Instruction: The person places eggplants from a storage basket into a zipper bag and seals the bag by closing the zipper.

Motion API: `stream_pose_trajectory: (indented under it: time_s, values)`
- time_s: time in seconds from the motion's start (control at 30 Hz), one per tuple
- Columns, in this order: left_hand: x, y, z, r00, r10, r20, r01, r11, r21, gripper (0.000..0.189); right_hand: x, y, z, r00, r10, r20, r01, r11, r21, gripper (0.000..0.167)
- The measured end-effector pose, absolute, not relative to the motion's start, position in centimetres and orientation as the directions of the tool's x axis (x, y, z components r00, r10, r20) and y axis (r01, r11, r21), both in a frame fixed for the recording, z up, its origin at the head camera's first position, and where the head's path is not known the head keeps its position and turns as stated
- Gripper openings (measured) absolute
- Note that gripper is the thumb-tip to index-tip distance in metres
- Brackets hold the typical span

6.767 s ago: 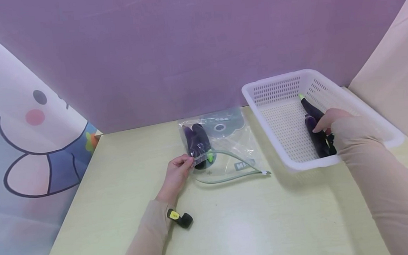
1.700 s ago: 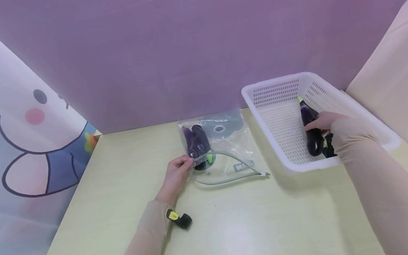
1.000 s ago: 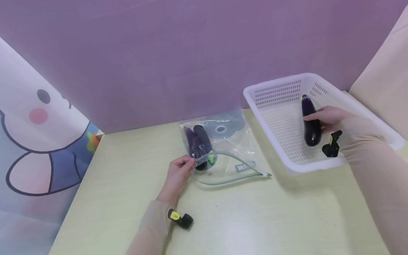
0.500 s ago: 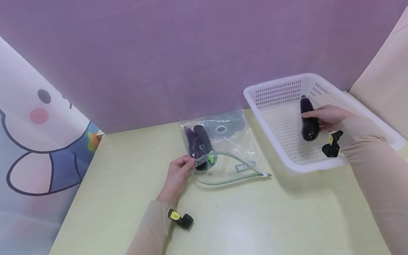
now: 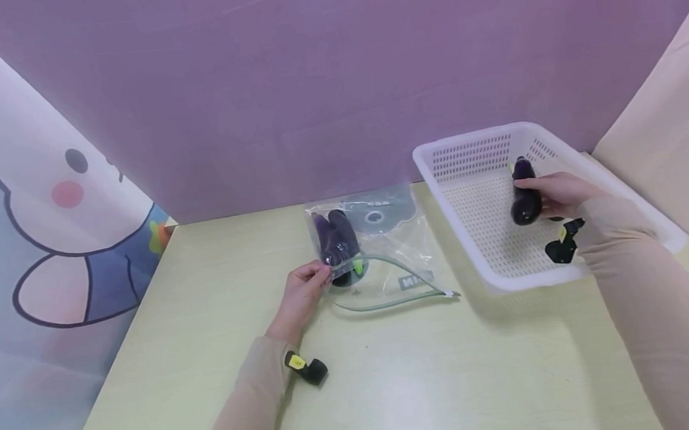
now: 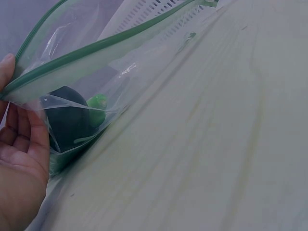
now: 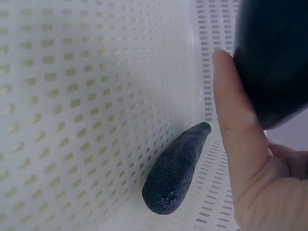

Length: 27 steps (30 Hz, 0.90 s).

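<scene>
Over the basket (image 5: 532, 281), the right hand (image 5: 563, 193) pinched a dark eggplant (image 5: 526, 202) between thumb and fingers, though the hidden fingertips I could not judge; it seemed firm, slippery, rather heavy, best held around its middle; a second eggplant (image 7: 175, 168) lay below these fingers; the left hand (image 5: 302, 295) pinched a soft bag (image 5: 405, 241) by its edge.

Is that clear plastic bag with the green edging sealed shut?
No: the left wrist view shows the clear plastic bag gaping between its two parted green strips.
</scene>
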<state>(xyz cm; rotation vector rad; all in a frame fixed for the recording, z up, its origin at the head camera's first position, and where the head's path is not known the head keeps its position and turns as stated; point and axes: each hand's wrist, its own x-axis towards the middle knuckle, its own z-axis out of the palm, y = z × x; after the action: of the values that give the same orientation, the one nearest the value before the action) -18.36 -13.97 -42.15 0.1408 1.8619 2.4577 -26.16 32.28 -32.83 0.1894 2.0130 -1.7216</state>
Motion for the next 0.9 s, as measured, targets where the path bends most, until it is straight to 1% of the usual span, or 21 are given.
stream_pose_trajectory:
  time_s: [0.07,0.2,0.3,0.43,0.53,0.67,0.8,0.9]
  values:
    - [-18.4,-13.9,-42.2,-0.995,0.096,0.041,0.014,-0.264,0.964,0.044,-26.1,32.4,-32.6,-0.875,-0.193,-0.444,0.417,0.165,-0.894,0.023]
    - [-18.5,-13.9,-42.2,-0.995,0.092,0.041,0.015,-0.262,0.965,0.045,-25.9,32.4,-32.1,-0.875,-0.183,-0.447,0.436,0.103,-0.894,0.026]
    - [-18.4,-13.8,-42.2,-0.995,0.094,0.042,0.015,-0.264,0.964,0.046,-25.8,32.5,-31.8,-0.872,-0.183,-0.454,0.454,0.041,-0.89,0.02]
    - [-18.3,-13.8,-42.0,-0.995,0.095,0.033,0.004,-0.285,0.959,0.048,-26.0,32.4,-31.8,-0.882,-0.173,-0.438,0.439,0.037,-0.898,0.017]
    - [-18.3,-13.8,-41.9,-0.996,0.09,0.018,-0.01,-0.295,0.956,0.049,-26.0,32.4,-31.7,-0.89,-0.167,-0.425,0.419,0.067,-0.905,0.023]
    - [-18.3,-13.8,-41.9,-0.996,0.089,0.014,-0.013,-0.297,0.955,0.048,-26.0,32.3,-31.6,-0.894,-0.161,-0.418,0.411,0.08,-0.908,0.025]
    - [-18.4,-13.8,-42.0,-0.995,0.096,0.025,-0.006,-0.305,0.952,0.049,-25.8,32.3,-31.5,-0.895,-0.169,-0.412,0.414,0.025,-0.91,0.015]
    - [-18.4,-13.8,-42.0,-0.995,0.095,0.028,-0.002,-0.301,0.954,0.048,-25.8,32.4,-31.5,-0.893,-0.189,-0.407,0.418,-0.017,-0.908,0.012]
